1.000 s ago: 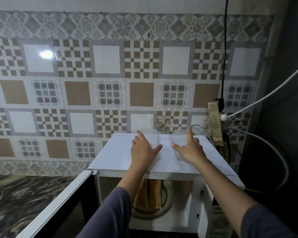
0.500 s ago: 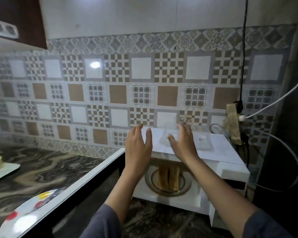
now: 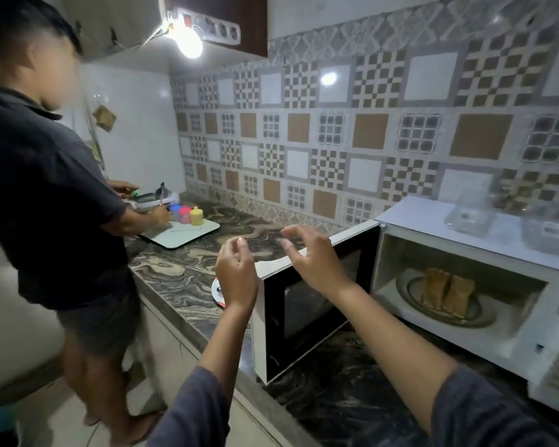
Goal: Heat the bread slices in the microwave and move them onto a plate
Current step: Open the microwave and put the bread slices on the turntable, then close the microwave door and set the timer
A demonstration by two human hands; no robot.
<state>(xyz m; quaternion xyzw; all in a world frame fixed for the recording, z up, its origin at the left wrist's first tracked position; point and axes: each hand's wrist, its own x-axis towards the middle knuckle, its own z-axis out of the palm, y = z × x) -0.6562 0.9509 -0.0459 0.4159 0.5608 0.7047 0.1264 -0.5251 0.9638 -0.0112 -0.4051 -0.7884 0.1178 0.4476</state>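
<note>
Patterned brown-and-white tiled wall [image 3: 368, 130] from 12 to 3 o'clock. Plain white wall [image 3: 136, 130] at 10. Bare glowing bulb [image 3: 189, 43] and power strip [image 3: 213, 27] under dark cabinet [image 3: 236, 21] at 11. Marbled dark counter [image 3: 181, 269] centre. Pale floor [image 3: 62, 421] at 7.

Both arms reach forward in grey sleeves, forearms bare. The left hand [image 3: 237, 275] and the right hand [image 3: 313, 257] hover side by side, apart, palms facing down and away (fingers loosely curled, spread), neither gripping anything.
</note>
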